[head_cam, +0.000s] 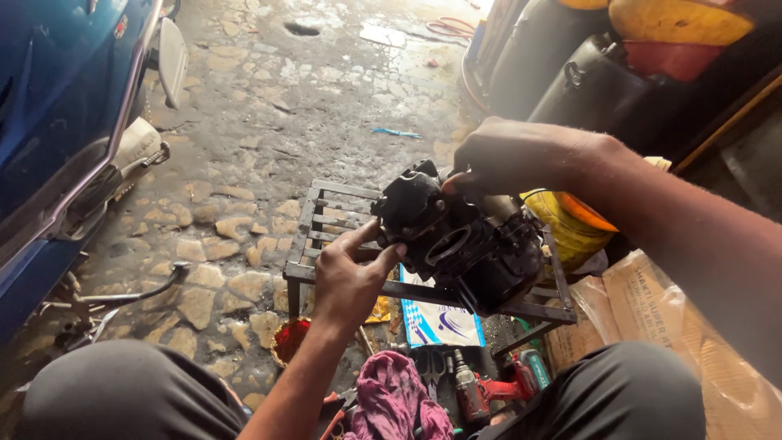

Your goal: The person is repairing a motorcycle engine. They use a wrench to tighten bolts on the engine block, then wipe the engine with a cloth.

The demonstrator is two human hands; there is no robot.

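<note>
A black, greasy engine block [468, 244] rests on a low metal grate stand [326, 213]. My left hand [349, 273] grips the block's left end, thumb and fingers pressed on the casing. From above, my right hand [509, 155] holds the top of the block with its fingers curled over the upper edge. A round opening in the block faces me.
A blue scooter [57, 106] stands at the left on wet stone paving. Black and yellow jerrycans [603, 73] sit at the back right, cardboard [692, 318] at the right. Under the stand lie a pink rag [395, 399], red tools [481, 389] and a small red bowl [292, 338].
</note>
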